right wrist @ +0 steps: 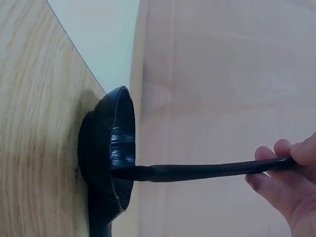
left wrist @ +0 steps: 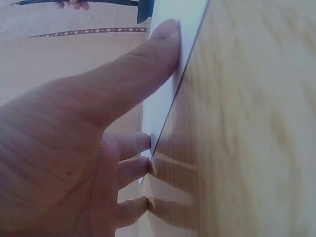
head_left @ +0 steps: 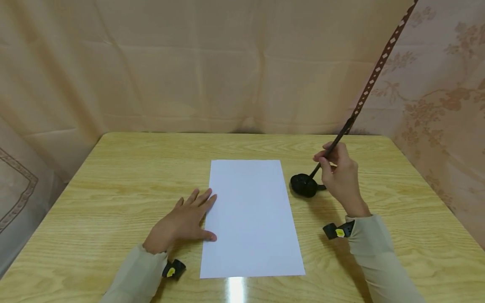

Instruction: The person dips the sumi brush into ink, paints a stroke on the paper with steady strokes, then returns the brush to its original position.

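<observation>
Wooden table [head_left: 113, 176]: right hand [head_left: 341, 176] dips brush [head_left: 369, 84] into black dish [head_left: 304, 185].

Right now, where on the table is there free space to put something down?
The table is bare behind the paper, up to its back edge, and left of the left hand. The near right corner is bare too. It is crowded right of the paper: black dish, brush, right hand.

No readable text or labels anywhere, apparently not even on the blank paper [head_left: 251, 216].
</observation>
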Motion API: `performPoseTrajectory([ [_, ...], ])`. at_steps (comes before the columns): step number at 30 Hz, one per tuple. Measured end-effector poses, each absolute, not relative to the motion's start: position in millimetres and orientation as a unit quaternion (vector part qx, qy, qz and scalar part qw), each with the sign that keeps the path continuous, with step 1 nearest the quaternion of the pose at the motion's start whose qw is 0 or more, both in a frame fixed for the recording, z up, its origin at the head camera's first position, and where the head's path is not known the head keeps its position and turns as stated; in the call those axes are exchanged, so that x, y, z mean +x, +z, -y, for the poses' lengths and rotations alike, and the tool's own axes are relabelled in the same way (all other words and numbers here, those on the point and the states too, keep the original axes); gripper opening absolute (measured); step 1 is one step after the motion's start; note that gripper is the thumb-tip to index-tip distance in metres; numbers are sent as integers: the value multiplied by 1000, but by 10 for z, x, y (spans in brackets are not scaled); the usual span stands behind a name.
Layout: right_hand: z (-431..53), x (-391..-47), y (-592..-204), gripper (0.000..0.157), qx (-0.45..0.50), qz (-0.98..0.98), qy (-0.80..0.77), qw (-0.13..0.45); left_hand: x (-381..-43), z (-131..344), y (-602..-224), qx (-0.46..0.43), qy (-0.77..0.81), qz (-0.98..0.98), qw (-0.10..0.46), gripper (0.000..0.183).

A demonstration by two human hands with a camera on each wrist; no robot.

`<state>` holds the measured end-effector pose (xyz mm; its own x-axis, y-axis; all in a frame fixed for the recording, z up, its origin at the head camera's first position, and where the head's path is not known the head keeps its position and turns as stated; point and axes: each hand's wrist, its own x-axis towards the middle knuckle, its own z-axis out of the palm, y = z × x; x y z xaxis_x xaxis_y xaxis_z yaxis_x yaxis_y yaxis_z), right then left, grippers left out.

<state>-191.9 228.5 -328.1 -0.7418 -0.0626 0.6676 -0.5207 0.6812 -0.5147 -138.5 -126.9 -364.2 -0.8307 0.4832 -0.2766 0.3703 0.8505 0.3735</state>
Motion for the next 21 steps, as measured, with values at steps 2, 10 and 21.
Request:
performPoseTrajectory([
  [2,-2285,-1923,-3287,20,167,864,357,314,-1384,1269,-3637,226,153,-945,183,99],
  [10,-2298,-1921,-3276,23,160,860,359,325,-1382,1272,-3647,225,153,-945,184,99],
  [21,-2288,-1906,-3271,25,160,873,318,334,-1380,1275,-3650,230,157,-943,182,100],
])
